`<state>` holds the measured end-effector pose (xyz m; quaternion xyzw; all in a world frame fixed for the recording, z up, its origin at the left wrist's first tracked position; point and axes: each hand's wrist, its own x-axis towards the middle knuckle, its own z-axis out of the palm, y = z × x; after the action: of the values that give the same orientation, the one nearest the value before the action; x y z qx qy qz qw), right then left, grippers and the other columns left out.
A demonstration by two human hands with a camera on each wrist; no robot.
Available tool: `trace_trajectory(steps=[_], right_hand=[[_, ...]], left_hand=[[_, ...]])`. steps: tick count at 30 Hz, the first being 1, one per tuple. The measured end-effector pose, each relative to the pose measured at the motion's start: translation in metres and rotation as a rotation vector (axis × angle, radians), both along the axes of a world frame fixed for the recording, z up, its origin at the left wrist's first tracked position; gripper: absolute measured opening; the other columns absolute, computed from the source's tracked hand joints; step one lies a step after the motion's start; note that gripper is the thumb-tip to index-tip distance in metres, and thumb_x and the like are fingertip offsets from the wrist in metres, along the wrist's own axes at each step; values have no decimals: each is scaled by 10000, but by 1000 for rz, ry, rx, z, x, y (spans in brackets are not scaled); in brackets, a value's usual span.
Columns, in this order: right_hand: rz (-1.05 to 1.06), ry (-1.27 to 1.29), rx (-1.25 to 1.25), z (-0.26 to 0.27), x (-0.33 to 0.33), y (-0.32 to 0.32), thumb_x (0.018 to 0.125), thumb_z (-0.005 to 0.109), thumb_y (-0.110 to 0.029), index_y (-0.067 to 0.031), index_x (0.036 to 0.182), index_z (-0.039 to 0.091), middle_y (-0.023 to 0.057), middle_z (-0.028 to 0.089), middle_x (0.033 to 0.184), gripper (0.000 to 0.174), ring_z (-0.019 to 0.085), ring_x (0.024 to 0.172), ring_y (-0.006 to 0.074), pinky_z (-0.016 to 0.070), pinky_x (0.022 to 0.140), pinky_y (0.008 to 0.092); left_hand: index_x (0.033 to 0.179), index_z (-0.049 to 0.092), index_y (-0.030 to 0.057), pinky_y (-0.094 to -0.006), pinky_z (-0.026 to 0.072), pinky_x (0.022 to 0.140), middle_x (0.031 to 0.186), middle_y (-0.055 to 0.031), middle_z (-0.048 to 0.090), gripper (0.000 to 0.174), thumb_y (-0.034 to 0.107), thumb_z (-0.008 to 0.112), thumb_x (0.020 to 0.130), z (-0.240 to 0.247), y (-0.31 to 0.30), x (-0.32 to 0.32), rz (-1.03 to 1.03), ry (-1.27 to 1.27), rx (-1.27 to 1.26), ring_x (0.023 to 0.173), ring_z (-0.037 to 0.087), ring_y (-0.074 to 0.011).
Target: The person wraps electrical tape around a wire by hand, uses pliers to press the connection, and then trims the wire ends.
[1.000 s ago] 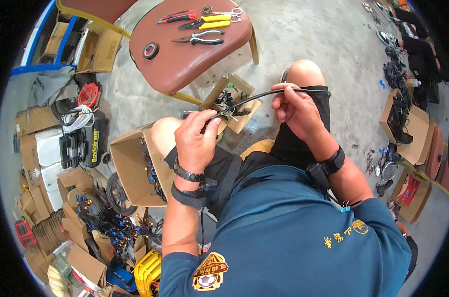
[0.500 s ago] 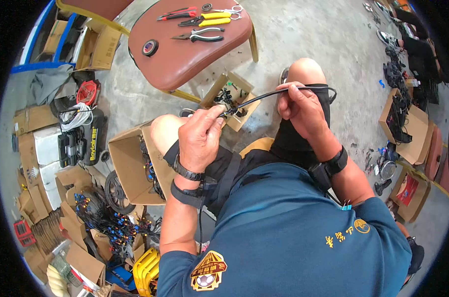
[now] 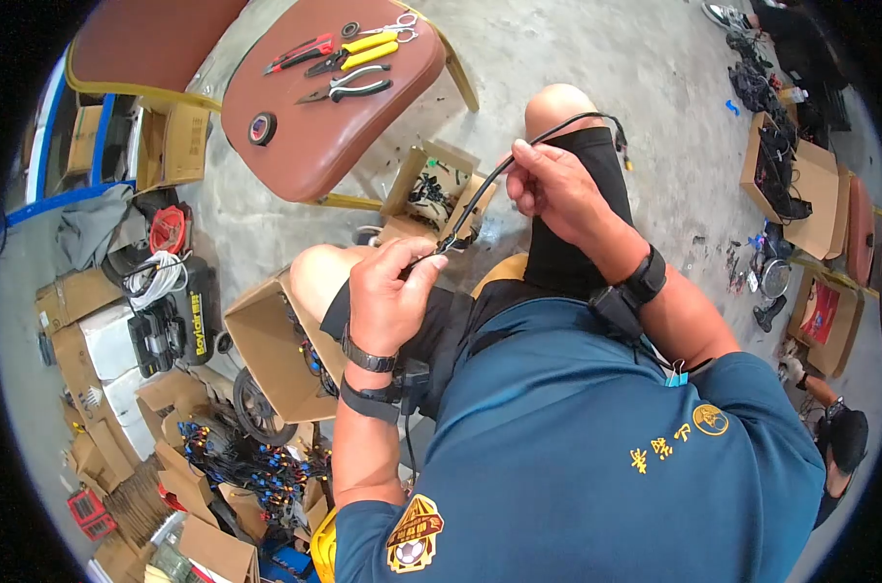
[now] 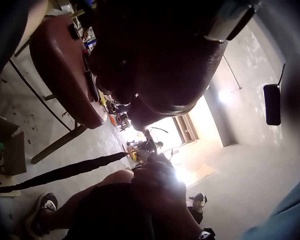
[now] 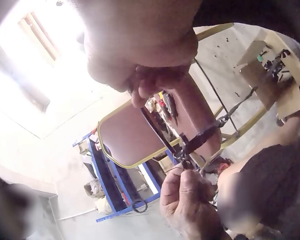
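Note:
In the head view a black cable (image 3: 484,189) runs diagonally up from the left hand (image 3: 387,296) to the right hand (image 3: 562,189). The left hand pinches it between thumb and fingers beside a thin branching part (image 3: 448,243). Higher up, the right hand grips the cable with thumb and curled fingers. Beyond it the cable arches over the right knee, with small coloured connector ends (image 3: 627,165) hanging. The right wrist view shows the left fingertips (image 5: 187,182) at a dark joint of the cable; the left wrist view is mostly dark.
A brown chair seat (image 3: 314,146) holds pliers (image 3: 348,85), a cutter, scissors and a tape roll (image 3: 262,128). An open carton (image 3: 402,189) with black scraps stands between chair and knees. Boxes and cable bundles (image 3: 256,476) lie left; more cartons (image 3: 815,233) stand right.
The head view has shifted, so chair and knees sit further left. The cable between the hands slopes more steeply, and its connector ends now show past the right knee. Both hands keep their hold.

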<state>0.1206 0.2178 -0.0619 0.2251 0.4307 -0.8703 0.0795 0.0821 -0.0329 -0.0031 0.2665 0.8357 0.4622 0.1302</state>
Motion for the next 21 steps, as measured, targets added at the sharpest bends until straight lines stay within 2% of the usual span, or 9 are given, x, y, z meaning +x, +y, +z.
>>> trace_trajectory(steps=[3, 6, 7, 10, 11, 12, 14, 17, 21], right_hand=[[145, 20, 148, 8, 8, 2, 992, 573, -330, -54, 923, 681, 9, 640, 712, 304, 535, 564, 65, 431, 523, 221], [311, 141, 401, 33, 13, 0, 986, 583, -286, -55, 937, 692, 15, 658, 735, 260, 543, 587, 50, 446, 544, 213], [346, 175, 370, 42, 11, 0, 965, 615, -215, -40, 941, 692, 15, 662, 762, 193, 568, 644, 54, 468, 587, 219], [370, 320, 342, 57, 5, -10, 938, 643, -155, -12, 945, 677, 9, 653, 776, 147, 586, 699, 66, 481, 627, 237], [405, 372, 466, 61, 4, -12, 903, 682, -123, 5, 964, 661, 4, 646, 789, 143, 588, 741, 69, 489, 667, 252], [398, 437, 586, 65, 5, -14, 856, 727, -129, -14, 993, 656, 7, 652, 794, 193, 574, 698, 65, 483, 634, 248], [431, 481, 717, 73, 2, -20, 810, 754, -52, -37, 1005, 633, -9, 618, 804, 230, 582, 674, 66, 469, 587, 226], [407, 637, 927, 66, -5, -30, 774, 770, -49, -56, 969, 625, 22, 624, 811, 243, 612, 646, 116, 485, 546, 259], [352, 721, 1064, 55, -12, -34, 767, 758, -41, -47, 934, 616, 66, 639, 791, 219, 634, 625, 181, 503, 535, 298]], left_hand=[[892, 702, -22, -261, 473, 575, 744, -61, 661, 91, 15, 734, 816, 2, -5, -7, 46, -154, 102, 633, 604, -125], [898, 696, -27, -255, 477, 592, 770, -69, 667, 94, -6, 731, 813, 11, 0, -13, 93, -113, 101, 641, 608, -129], [910, 693, -26, -259, 479, 594, 782, -75, 664, 110, -11, 734, 809, 15, 2, -14, 93, -81, 106, 653, 615, -132], [923, 691, -19, -269, 481, 588, 783, -81, 661, 125, -7, 737, 807, 15, 6, -18, 88, 29, 102, 648, 614, -136], [925, 691, -17, -269, 481, 588, 783, -85, 661, 127, -6, 737, 807, 13, 7, -19, 91, 47, 100, 649, 613, -139], [927, 692, -14, -269, 480, 588, 783, -88, 662, 129, -5, 737, 807, 11, 8, -20, 95, 64, 98, 650, 613, -142], [933, 691, -10, -270, 482, 595, 788, -94, 666, 134, 1, 737, 808, 9, 8, -22, 114, 53, 92, 656, 616, -149], [939, 690, -10, -275, 488, 608, 801, -101, 676, 140, 16, 739, 811, 5, 9, -25, 153, -25, 83, 668, 625, -161], [950, 691, -10, -282, 493, 613, 816, -110, 685, 151, 24, 740, 811, -8, 9, -27, 192, -148, 114, 671, 635, -177]])
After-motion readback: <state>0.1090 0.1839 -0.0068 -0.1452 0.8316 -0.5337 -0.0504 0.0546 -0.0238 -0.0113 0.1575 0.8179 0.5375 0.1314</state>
